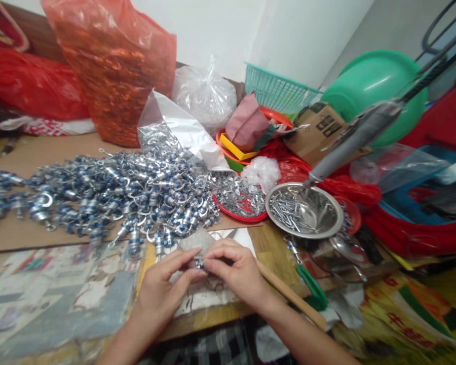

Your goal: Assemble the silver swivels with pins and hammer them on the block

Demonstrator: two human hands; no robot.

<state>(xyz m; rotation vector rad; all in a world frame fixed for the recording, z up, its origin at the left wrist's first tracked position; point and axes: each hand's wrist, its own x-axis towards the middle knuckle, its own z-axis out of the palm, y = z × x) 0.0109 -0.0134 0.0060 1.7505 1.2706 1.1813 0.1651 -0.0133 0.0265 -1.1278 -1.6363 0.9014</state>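
Note:
My left hand [171, 279] and my right hand [235, 266] meet over the front of the bench, fingertips pinched round a small silvery metal part [198, 263]. Fingers cover most of it, so its exact kind is hidden. Just behind them lies a grey block [193, 242] on white paper. To the left and behind spreads a large heap of metal fittings [137, 187] with blue bands, rings and eyelets. A red plate [247, 219] holds small silvery metal pieces. Beside it, a steel bowl [327, 223] contains long metal pins [287, 210]. Near my right wrist rests a wooden handle [292, 296].
An orange bag [117, 76] and a clear bag [203, 96] stand at the back. A grey tool-like lever [357, 132] slants down towards the bowl. A green basin [380, 91] and a cardboard box [319, 129] are at the right. Something green [311, 289] lies near the bench edge.

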